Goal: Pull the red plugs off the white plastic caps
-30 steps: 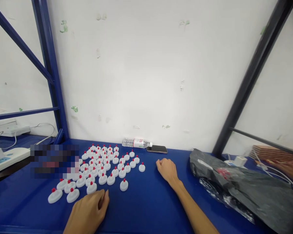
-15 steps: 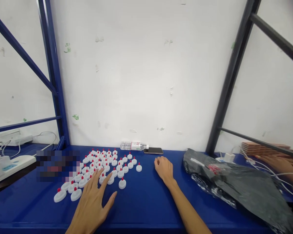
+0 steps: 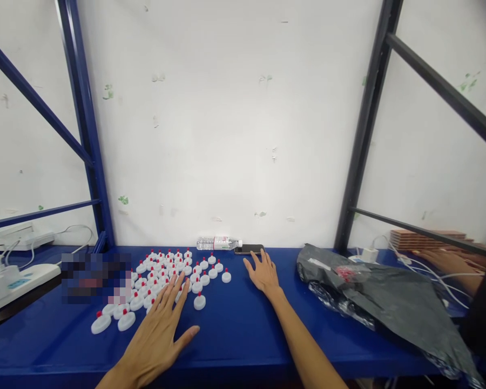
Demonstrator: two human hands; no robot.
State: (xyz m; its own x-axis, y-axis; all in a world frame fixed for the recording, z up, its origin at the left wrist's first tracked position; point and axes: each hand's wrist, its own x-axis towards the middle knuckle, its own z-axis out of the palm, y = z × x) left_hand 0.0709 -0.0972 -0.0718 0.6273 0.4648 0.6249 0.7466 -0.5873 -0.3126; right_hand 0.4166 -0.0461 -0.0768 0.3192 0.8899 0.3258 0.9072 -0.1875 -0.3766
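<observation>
Several white round caps with red tips (image 3: pixel 168 270) stand in rows on the blue table (image 3: pixel 235 329). My left hand (image 3: pixel 162 324) lies flat and open, fingers stretched over the near edge of the caps. One cap (image 3: pixel 200 301) stands apart just right of its fingertips. My right hand (image 3: pixel 262 273) rests open on the table with fingers spread, just right of the caps and close to a dark phone (image 3: pixel 249 249) at the wall.
A clear water bottle (image 3: pixel 218 243) lies by the wall beside the phone. A crumpled dark plastic bag (image 3: pixel 384 300) covers the table's right side. Another person's hand (image 3: pixel 445 260) and white cables are at far right. A white power strip (image 3: pixel 12 275) sits far left.
My left hand opened from a loose curl and slid forward onto the caps. My right hand uncurled, spread its fingers and moved toward the phone. The view tilted up slightly.
</observation>
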